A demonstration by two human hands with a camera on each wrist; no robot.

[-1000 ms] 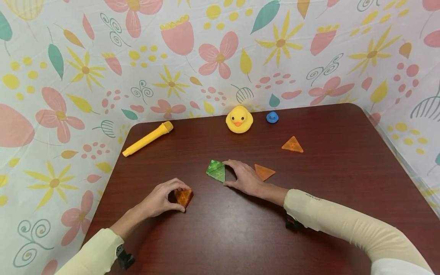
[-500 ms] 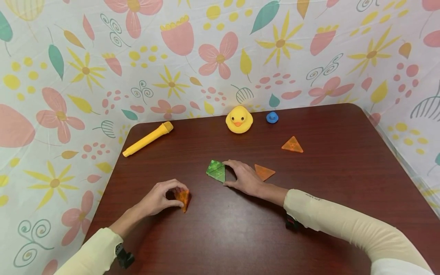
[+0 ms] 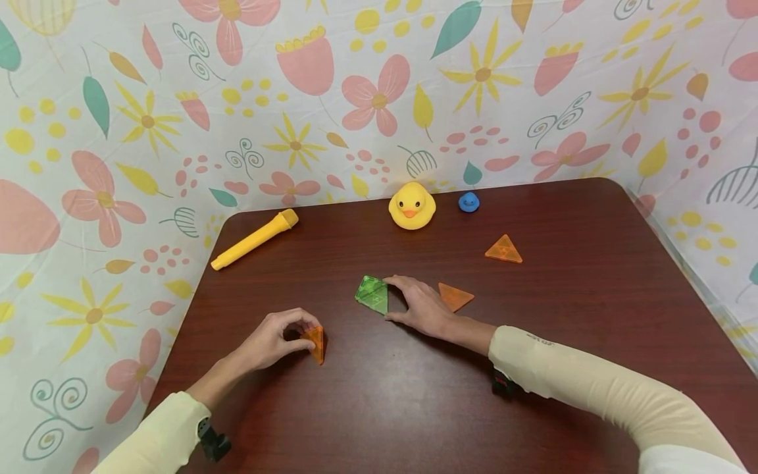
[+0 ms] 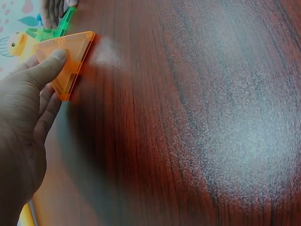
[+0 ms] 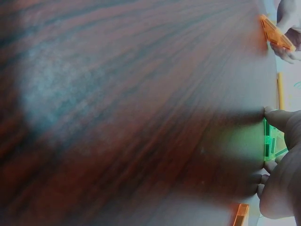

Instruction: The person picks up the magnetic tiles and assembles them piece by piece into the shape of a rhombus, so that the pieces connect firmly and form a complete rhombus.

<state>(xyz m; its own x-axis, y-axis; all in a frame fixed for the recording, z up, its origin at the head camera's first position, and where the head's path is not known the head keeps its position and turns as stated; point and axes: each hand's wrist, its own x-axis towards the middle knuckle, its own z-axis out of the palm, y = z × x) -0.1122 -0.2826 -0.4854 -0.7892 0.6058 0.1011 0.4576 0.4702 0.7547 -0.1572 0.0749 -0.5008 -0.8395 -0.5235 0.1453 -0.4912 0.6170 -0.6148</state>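
My left hand (image 3: pixel 277 339) pinches an orange triangular magnetic tile (image 3: pixel 317 345) between thumb and fingers. In the left wrist view the thumb lies across the face of this orange tile (image 4: pixel 74 56), and the other fingers are partly hidden behind it. Green magnetic tiles (image 3: pixel 373 294) stand near the table's middle. My right hand (image 3: pixel 423 306) grips their right side, thumb at the near corner and a fingertip at the far one. The right wrist view shows the green tiles (image 5: pixel 273 140) between thumb and fingers. A gap separates the orange tile from the green ones.
One loose orange triangle (image 3: pixel 454 297) lies just behind the right hand, another orange triangle (image 3: pixel 504 250) farther back. Along the back edge of the brown table (image 3: pixel 379 408) are a yellow toy microphone (image 3: pixel 254 240), a yellow duck (image 3: pixel 412 207) and a small blue duck (image 3: pixel 469 202).
My left hand has turned the orange tile, so that it now shows narrower and more edge-on in the head view. The right hand and the green tiles have stayed in place.
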